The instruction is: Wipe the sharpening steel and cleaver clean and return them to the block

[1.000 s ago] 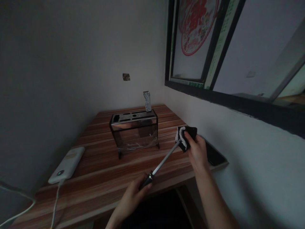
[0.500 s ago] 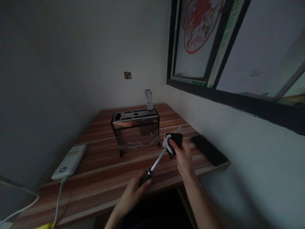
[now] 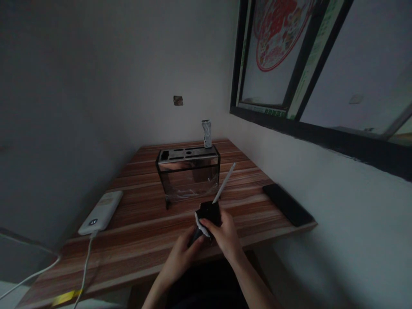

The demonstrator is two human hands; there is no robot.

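Now, rod (image 3: 224,183) slanting up toward the rack (image 3: 189,177), left hand (image 3: 181,256) fisted on its handle, right hand (image 3: 224,234) pinching cloth (image 3: 208,216) around its base.

The table (image 3: 138,206) is reddish-brown wood, striped with paler and darker grain bands. The cloth (image 3: 208,216) is black with a white underside showing at its left fold. The sharpening steel (image 3: 224,183) is pale silver, its handle black. The knife holder (image 3: 188,174) has clear walls, a dark frame and a silver-grey slotted top. The power bank (image 3: 101,212) is white, its cable white too. The phone (image 3: 287,204) is black. The window decoration (image 3: 277,30) is a red pattern on white.
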